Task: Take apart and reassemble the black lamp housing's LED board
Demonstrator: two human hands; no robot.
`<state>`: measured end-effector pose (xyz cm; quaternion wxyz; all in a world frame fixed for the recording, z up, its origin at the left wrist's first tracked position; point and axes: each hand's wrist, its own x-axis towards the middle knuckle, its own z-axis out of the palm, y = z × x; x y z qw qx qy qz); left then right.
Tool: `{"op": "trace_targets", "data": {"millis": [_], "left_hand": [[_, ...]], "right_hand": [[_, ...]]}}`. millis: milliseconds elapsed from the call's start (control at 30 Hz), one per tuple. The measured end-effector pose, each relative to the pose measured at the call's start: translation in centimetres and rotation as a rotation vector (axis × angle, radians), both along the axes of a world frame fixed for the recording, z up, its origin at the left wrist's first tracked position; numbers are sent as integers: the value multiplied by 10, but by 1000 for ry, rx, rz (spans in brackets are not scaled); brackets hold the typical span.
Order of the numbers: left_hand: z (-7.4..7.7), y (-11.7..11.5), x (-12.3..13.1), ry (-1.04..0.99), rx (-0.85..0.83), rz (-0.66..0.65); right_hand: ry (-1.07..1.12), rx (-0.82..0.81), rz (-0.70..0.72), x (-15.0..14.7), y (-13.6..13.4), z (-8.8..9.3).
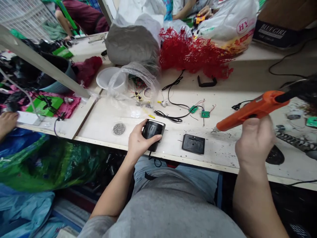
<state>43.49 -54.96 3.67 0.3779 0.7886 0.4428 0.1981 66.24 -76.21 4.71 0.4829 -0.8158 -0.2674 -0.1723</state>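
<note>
My left hand (138,141) is wrapped round a small black plastic housing (153,131) at the near edge of the workbench (223,155). My right hand (255,142) grips an orange glue gun (250,110), held above the bench with its nozzle pointing left and down. A flat black cover plate (193,143) lies on the bench between my two hands. Two small green circuit boards (199,111) with thin wires rest a little farther back.
A black cable (170,115), a round metal mesh disc (118,128), a clear plastic bag (135,86) of parts, a red plastic tangle (195,53) and a white printed bag (230,26) crowd the bench. Other people's hands (7,122) work at the left and far side.
</note>
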Motion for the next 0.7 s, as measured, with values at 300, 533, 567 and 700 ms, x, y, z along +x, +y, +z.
{"op": "trace_targets", "data": {"millis": [300,533,567,700], "left_hand": [[4,3,-15,-47,20,27],[-4,6,-27,-65,-3,40],[-6,7,-28,-68,-7,41],[-7,8,-31,-80,-9,42]], "right_hand": [[-139,-370,657,-90,0,-34],[-79,-601,682,-115,0,-70],[-52,-584,696,-118,4,-71],[90,-539,781,-136,35,-71]]}}
